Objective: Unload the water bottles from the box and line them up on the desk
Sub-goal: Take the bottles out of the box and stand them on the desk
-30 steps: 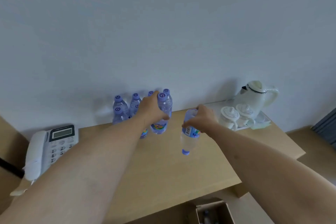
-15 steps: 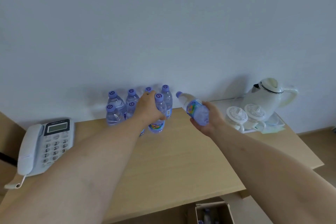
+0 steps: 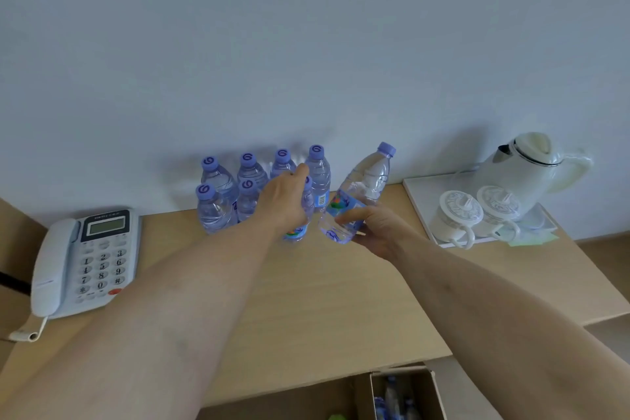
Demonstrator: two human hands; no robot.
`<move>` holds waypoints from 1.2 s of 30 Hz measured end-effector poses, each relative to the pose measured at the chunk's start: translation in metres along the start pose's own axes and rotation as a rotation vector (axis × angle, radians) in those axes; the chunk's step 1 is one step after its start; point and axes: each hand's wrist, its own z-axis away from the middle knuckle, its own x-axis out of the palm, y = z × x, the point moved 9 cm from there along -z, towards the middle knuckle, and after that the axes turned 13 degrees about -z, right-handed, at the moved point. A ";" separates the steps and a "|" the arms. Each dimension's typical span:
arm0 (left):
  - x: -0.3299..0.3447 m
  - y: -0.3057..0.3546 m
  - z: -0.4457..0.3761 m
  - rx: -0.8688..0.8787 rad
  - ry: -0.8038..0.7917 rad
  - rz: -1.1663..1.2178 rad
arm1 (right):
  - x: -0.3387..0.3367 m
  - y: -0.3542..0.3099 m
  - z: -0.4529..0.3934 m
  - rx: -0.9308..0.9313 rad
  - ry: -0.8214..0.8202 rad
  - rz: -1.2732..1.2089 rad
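Both bare forearms reach forward from the lower corners of the view and converge toward the middle. The left hand [image 3: 284, 201] shows its back to the camera, wrist nearly straight, fingers curled away out of sight around an upright bottle [image 3: 300, 220], the thumb [image 3: 301, 170] raised along its top near the cap. The right hand [image 3: 376, 228] sits just beside it, a little nearer the viewer, palm turned up and leftward; its fingers [image 3: 347, 215] wrap the lower part of a tilted bottle [image 3: 358, 194], whose cap leans up and to the right. The two hands are close but not touching.
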 end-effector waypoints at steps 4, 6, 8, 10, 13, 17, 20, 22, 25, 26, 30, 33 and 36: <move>0.005 -0.002 -0.004 -0.003 0.020 -0.020 | -0.014 0.006 -0.016 -0.049 0.102 0.105; 0.008 -0.003 -0.007 -0.007 0.013 -0.024 | -0.017 0.007 -0.024 -0.089 0.138 0.136; 0.009 -0.007 -0.010 -0.036 0.004 -0.027 | -0.017 0.005 -0.029 -0.144 0.159 0.245; 0.011 -0.010 -0.014 -0.059 -0.003 -0.012 | -0.013 0.006 -0.035 -0.171 0.138 0.360; 0.010 -0.009 -0.018 -0.050 -0.017 -0.023 | -0.018 0.011 -0.047 -0.176 0.252 0.453; 0.012 -0.014 -0.020 -0.023 -0.075 -0.001 | -0.007 0.012 -0.057 -0.220 0.273 0.575; 0.014 -0.023 -0.018 -0.018 -0.130 0.008 | -0.006 0.012 -0.062 -0.237 0.296 0.617; 0.014 -0.023 -0.018 -0.003 -0.145 -0.009 | -0.008 0.015 -0.065 -0.228 0.329 0.644; 0.012 -0.021 -0.018 0.000 -0.135 -0.021 | -0.004 0.016 -0.070 -0.203 0.334 0.735; 0.012 -0.020 -0.018 -0.003 -0.133 -0.021 | 0.000 0.015 -0.071 -0.192 0.325 0.805; 0.010 -0.016 -0.016 0.009 -0.120 -0.050 | 0.007 0.010 -0.071 -0.158 0.325 1.027; 0.010 -0.011 -0.014 0.024 -0.117 -0.118 | 0.007 0.007 -0.065 -0.124 0.359 1.054; 0.007 -0.007 -0.013 0.043 -0.117 -0.149 | 0.008 0.002 -0.057 -0.129 0.419 0.990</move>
